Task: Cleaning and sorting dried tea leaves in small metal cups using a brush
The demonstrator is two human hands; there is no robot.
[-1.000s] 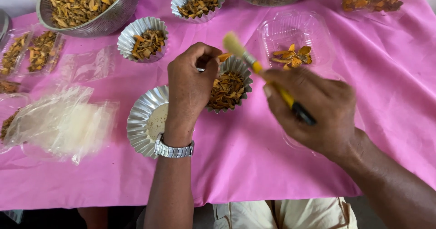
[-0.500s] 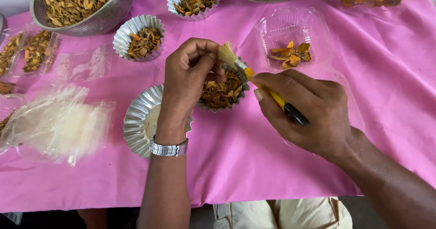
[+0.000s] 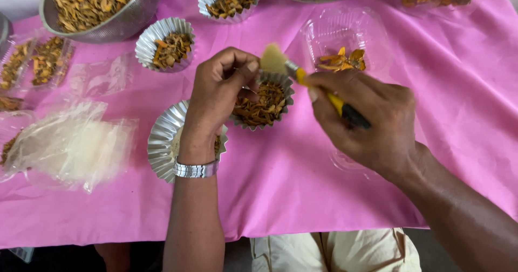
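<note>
The left hand (image 3: 221,91) is reaching in from below, with a silver watch (image 3: 195,169) on its wrist. Its fingers (image 3: 245,69) are curled and pinching the near rim of a small fluted foil cup (image 3: 264,103) full of brown and orange bits. The right hand (image 3: 367,118) is coming in from the right. Its fingers are pressed together around a brush (image 3: 302,77) with a yellow and black handle. The pale bristles are sitting just above the far rim of that cup.

Another foil cup (image 3: 164,140) is lying partly under the left wrist. Two more filled cups (image 3: 167,44) are standing farther back, near a big metal bowl (image 3: 102,7) of dried bits. A clear plastic box (image 3: 345,42) with orange pieces is sitting just behind the brush. Clear bags (image 3: 70,145) are lying on the left.

A pink cloth (image 3: 302,185) is covering the bench.
</note>
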